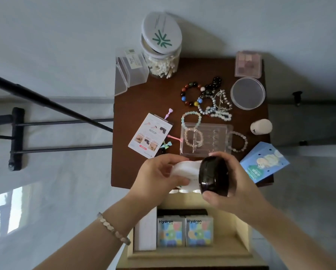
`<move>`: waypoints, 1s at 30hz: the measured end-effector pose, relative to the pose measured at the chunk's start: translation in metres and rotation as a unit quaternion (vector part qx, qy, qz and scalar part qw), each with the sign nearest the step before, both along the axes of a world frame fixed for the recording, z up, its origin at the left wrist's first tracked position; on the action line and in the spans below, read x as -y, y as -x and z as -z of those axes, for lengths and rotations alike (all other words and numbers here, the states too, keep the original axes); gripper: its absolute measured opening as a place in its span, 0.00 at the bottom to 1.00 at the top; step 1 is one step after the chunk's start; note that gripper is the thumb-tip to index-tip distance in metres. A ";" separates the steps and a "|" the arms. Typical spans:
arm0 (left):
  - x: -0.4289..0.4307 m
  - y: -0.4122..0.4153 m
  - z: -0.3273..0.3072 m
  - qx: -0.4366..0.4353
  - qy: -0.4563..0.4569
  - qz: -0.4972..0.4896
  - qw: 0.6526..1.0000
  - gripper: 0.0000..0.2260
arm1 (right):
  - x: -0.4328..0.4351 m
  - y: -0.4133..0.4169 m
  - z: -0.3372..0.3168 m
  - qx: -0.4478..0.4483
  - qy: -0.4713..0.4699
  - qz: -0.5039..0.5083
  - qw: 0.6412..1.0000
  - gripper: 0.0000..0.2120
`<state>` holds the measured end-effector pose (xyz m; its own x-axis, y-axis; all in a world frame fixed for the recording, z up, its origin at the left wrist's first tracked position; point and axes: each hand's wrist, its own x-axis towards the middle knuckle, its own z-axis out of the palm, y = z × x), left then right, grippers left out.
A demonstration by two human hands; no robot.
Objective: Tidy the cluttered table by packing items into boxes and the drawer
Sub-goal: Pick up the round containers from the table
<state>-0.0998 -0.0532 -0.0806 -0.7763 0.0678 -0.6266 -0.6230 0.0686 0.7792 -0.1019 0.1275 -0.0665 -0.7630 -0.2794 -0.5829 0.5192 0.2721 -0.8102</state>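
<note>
Over the near edge of the table point(122, 168), the left hand point(159, 173) pinches a white packet point(190, 167); the right hand point(237, 182) grips a glossy black case point(214, 176).

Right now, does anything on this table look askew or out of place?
Yes. The white lid sits tilted on the cotton swab jar at the back, not closed. Several bead bracelets lie tangled in a heap mid-table instead of being packed away.

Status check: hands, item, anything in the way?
Left hand grips white pack. Right hand grips black round case. Drawer open below, nothing blocking. Bracelets loose on table.
</note>
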 end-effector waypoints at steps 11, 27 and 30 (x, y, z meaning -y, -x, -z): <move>-0.037 0.001 -0.029 0.033 -0.011 0.026 0.999 0.10 | -0.006 -0.017 -0.006 -0.109 -0.009 0.086 0.990 0.37; -0.052 -0.017 -0.023 -0.068 0.119 0.121 0.983 0.05 | -0.004 -0.033 0.006 -0.175 -0.128 0.068 0.974 0.39; -0.048 -0.020 -0.021 0.024 0.069 0.050 0.996 0.07 | -0.005 -0.035 0.005 -0.047 -0.064 0.130 0.988 0.31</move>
